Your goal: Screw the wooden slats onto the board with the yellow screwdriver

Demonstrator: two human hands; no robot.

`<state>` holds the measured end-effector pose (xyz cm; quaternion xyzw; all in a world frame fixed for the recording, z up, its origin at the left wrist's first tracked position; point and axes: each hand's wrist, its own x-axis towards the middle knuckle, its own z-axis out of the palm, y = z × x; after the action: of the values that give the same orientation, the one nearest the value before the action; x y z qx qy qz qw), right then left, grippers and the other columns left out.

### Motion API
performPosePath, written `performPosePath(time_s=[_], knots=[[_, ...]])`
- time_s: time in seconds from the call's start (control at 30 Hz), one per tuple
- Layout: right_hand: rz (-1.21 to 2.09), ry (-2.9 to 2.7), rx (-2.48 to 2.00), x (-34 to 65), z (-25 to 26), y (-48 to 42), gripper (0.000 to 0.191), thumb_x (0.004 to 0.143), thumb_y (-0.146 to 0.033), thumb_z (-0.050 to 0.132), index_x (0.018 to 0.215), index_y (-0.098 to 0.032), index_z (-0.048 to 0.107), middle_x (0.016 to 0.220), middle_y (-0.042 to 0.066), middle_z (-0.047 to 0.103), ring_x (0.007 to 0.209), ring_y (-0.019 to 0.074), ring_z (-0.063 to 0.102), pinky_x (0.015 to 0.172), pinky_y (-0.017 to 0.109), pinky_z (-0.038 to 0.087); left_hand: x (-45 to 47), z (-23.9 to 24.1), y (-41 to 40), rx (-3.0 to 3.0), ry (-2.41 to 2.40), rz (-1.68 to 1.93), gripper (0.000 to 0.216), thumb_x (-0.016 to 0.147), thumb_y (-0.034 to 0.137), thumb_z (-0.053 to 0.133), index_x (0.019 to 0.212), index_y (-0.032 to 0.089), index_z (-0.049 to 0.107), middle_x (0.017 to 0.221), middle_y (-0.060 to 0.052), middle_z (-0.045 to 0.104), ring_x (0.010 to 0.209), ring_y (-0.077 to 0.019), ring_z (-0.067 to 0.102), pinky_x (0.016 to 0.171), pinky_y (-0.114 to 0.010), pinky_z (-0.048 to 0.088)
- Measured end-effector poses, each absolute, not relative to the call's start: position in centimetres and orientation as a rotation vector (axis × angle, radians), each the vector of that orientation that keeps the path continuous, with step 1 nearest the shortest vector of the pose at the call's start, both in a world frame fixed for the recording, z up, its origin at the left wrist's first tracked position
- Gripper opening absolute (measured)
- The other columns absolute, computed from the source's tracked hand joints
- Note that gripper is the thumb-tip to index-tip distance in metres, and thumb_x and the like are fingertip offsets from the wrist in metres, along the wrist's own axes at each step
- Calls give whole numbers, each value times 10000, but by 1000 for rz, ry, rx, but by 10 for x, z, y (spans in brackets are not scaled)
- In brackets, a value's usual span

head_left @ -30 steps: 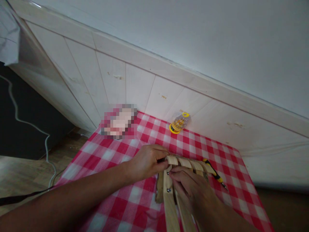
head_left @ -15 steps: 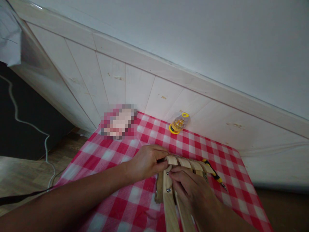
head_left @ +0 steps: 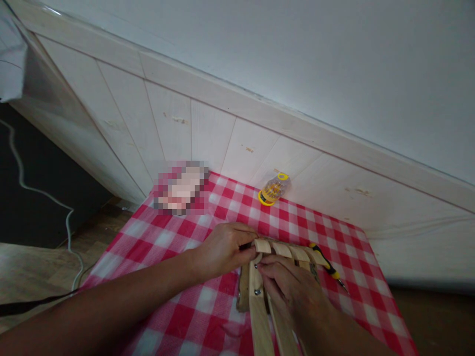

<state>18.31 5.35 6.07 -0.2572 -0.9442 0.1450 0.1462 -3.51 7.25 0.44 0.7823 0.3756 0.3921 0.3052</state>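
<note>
A pale wooden slatted piece (head_left: pixel 261 321) lies on the checked tablecloth, with curved slats along its far end and long flat strips running toward me. My left hand (head_left: pixel 226 249) pinches its far left corner between thumb and fingers. Close beside it, my right hand (head_left: pixel 297 289) has its fingertips pressed together at an upper metal fastener (head_left: pixel 256 266). Whatever those fingertips hold is hidden. A lower metal fastener (head_left: pixel 257 292) shows in the same strip. Against the right end of the slats rests a yellow and black screwdriver (head_left: pixel 328 264), its tip pointing toward the lower right.
A red and white checked tablecloth (head_left: pixel 178 277) covers the table, which meets a white panelled wall (head_left: pixel 211 133). A clear case with yellow ends (head_left: pixel 274 189) stands near the wall. To its left is a blurred-out flat object (head_left: pixel 183 188). A pale cable (head_left: pixel 40 189) hangs at left.
The whole view has shifted slightly. Both hands keep their places on the wooden piece, and the right fingertips stay at the upper fastener.
</note>
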Motion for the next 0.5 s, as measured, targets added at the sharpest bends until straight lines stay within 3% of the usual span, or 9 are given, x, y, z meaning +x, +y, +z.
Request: performPosePath(time_s=[0.3,0.5], knots=[[419,-2732,-743,173,72,54,490,868,69,455,1159,-258,675,1014,57,796,933,210,767,868,335,658,-36,4,71,2052,1005,1013,187,951,142,559,845,146,713,872,-78,740,832,-202,707,757,-287,535],[362,-2752,-754,178,64,53,455,902,40,479,1190,-246,686,1048,50,796,973,199,759,917,332,642,-35,4,71,2051,1002,1030,174,945,142,562,863,152,714,894,-75,746,841,-197,706,766,-282,535]])
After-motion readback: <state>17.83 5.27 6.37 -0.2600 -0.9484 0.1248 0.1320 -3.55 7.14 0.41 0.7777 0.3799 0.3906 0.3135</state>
